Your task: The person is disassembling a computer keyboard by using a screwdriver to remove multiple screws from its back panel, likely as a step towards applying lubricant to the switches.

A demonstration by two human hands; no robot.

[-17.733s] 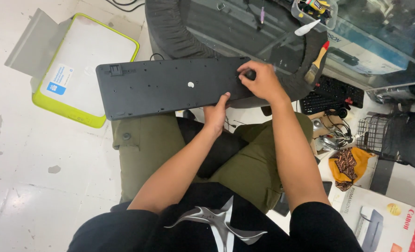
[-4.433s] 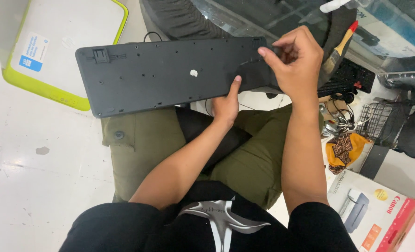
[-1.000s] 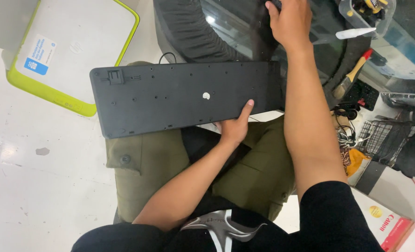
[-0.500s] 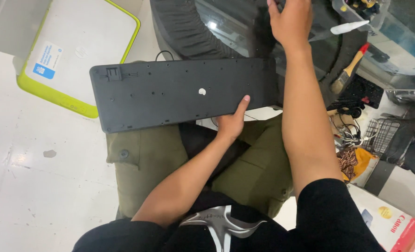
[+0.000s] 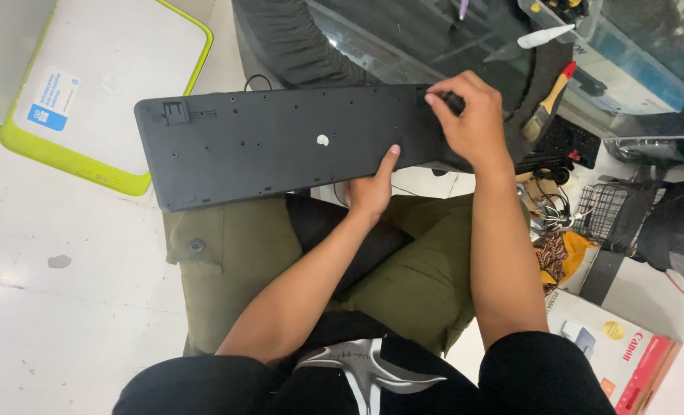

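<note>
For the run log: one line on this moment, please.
keyboard face-down on lap | left hand steadies near edge | right hand at far-right corner

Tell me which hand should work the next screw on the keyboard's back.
Probably the right hand: it is already on the keyboard back's far right corner, gripping a small dark tool. The left hand steadies the near edge from below.

Keyboard point(image 5: 280, 142) underside: matt black plastic; trousers point(image 5: 234, 253) olive cloth; floor point(image 5: 50, 307) glossy, scuffed; basket point(image 5: 607, 215) wire metal.
</note>
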